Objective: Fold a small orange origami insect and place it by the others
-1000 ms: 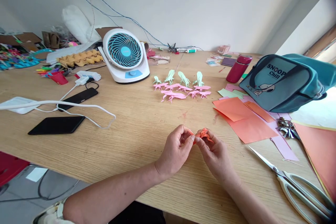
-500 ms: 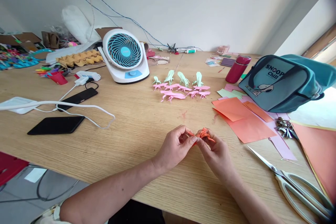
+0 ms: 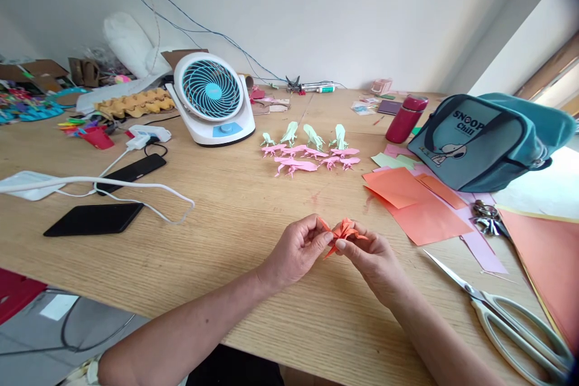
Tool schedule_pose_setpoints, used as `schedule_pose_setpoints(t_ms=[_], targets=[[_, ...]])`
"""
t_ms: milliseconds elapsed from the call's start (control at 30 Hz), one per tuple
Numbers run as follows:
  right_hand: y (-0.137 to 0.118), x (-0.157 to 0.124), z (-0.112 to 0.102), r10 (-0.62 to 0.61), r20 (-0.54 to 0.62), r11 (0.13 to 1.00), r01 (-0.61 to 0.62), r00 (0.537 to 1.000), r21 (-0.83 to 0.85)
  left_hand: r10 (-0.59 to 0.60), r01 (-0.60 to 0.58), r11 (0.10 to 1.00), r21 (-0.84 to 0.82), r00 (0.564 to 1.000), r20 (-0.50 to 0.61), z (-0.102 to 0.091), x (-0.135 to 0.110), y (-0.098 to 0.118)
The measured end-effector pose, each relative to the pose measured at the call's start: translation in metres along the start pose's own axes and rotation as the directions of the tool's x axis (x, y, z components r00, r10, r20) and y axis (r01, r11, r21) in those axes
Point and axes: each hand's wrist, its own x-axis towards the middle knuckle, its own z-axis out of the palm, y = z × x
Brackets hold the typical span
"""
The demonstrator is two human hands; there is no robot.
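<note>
Between my two hands is an orange folded-paper figure (image 3: pixel 344 230) with several thin pointed limbs, held just above the wooden table. My left hand (image 3: pixel 302 247) pinches it from the left with thumb and fingers. From the right, my right hand (image 3: pixel 371 256) grips it, thumb pressed on its near side and fingers behind, partly hidden. Farther back stand finished-looking origami insects: several pink ones (image 3: pixel 296 166) in front of several pale green ones (image 3: pixel 313 137).
Orange paper sheets (image 3: pixel 429 211) lie to the right, near large scissors (image 3: pixel 482 298) and keys (image 3: pixel 486 217). Behind them are a teal bag (image 3: pixel 470 145) and a red bottle (image 3: pixel 407 119). On the left are a fan (image 3: pixel 212 99), two black phones (image 3: pixel 94 219) and white cables (image 3: pixel 172 186).
The thumbs have moved slightly apart, and more of the orange figure shows, including a point hanging below. Both hands still hold it. The whole view has shifted a little.
</note>
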Motion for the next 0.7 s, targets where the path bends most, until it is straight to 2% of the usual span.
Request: schedule_pose_setpoints(t_ms=[100, 200, 267, 400, 567, 700], targets=[[0.001, 0.001, 0.002, -0.02, -0.035, 1.0, 0.021, 0.999, 0.014, 0.023, -0.023, 1.0, 0.001, 1.0, 0.008, -0.001, 0.0, -0.004], [0.001, 0.002, 0.003, -0.04, -0.074, 0.998, 0.037, 0.996, -0.043, -0.023, 0.021, 0.999, 0.033, 0.999, 0.049, -0.007, 0.002, -0.008], [0.002, 0.003, 0.002, -0.055, -0.072, 0.993, 0.048, 0.996, -0.105, -0.055, 0.052, 0.995, 0.082, 0.998, 0.037, -0.013, 0.004, -0.007], [0.008, 0.002, -0.001, -0.12, -0.047, 0.973, 0.108, 0.992, -0.202, -0.043, 0.037, 0.988, 0.152, 0.999, 0.033, -0.018, 0.008, -0.002], [0.014, -0.001, -0.001, -0.263, -0.041, 0.869, 0.219, 0.964, -0.443, -0.125, 0.12, 0.988, 0.101, 0.991, 0.048, -0.011, 0.008, -0.003], [0.016, -0.002, -0.001, -0.32, 0.007, 0.803, 0.275, 0.947, -0.528, -0.164, 0.16, 0.986, 0.055, 0.984, 0.074, -0.009, 0.008, -0.007]])
